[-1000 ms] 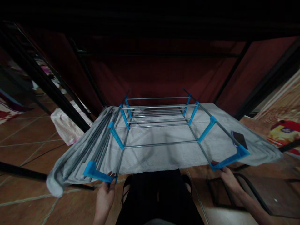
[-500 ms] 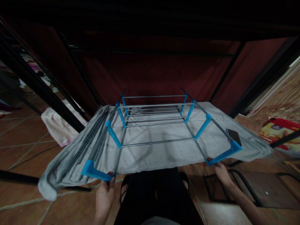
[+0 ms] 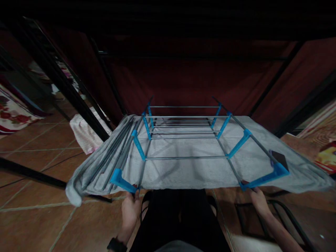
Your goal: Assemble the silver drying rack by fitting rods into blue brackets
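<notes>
A rack frame of grey metal tubes (image 3: 183,158) with blue plastic joints lies on a light grey cloth over a table (image 3: 181,176). My left hand (image 3: 130,209) is closed at the table's front edge around the inner end of the near left blue connector (image 3: 121,181), where it meets a tube. On the other side, my right hand (image 3: 258,199) grips the inner end of the near right blue connector (image 3: 266,177); some of its fingers are hidden beneath. Several loose tubes (image 3: 111,157) lie side by side on the cloth, left of the frame.
A dark phone (image 3: 279,159) rests on the cloth by the right connector. A black metal chair or stool frame (image 3: 286,213) stands at the lower right. Black posts (image 3: 63,87) rise at the left, near a striped cloth (image 3: 85,131). A dark red panel (image 3: 183,80) closes off the back.
The view has swung left, so the table and rack appear further right in the picture. Both hands keep their hold on the near connectors. A dark wristband now shows on my left wrist.
</notes>
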A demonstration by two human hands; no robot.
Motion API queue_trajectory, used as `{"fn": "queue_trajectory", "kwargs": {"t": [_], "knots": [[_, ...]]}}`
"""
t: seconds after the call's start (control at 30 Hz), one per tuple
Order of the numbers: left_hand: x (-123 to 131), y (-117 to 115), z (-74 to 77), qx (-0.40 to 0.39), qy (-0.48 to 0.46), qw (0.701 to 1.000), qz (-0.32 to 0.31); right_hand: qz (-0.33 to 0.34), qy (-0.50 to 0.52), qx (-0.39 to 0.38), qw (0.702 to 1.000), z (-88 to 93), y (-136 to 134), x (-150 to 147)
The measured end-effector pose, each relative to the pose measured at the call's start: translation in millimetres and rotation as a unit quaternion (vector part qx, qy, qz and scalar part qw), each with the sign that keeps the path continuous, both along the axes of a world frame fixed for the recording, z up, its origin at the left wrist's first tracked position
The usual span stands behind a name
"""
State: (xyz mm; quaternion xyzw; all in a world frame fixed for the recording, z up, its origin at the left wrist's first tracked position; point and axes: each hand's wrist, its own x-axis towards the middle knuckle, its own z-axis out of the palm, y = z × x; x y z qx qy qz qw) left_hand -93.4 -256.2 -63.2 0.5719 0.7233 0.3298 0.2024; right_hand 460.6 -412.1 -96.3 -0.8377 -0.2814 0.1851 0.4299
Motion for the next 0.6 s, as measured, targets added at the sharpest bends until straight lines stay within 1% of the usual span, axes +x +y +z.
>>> {"fn": "queue_trajectory", "kwargs": {"t": [0.1,0.2,0.33,0.43,0.6], "knots": [[1,-1,1.2,-0.010,0.003,1.000,-0.002,0.000,-0.008,0.004,1.000,1.9,1,-1],[3,0,0.2,-0.004,0.008,1.000,0.000,0.000,-0.014,0.006,1.000,1.2,1,-2],[6,1,-1.9,0.004,0.018,1.000,0.016,-0.001,-0.015,-0.021,1.000,-5.9,-1,0],[7,1,-1.8,-0.003,0.029,0.999,0.016,-0.006,-0.021,-0.039,0.999,-10.2,-2,1],[9,0,1.3,-0.021,0.040,0.999,0.013,-0.003,-0.040,-0.069,0.997,-8.9,-2,-1]]}}
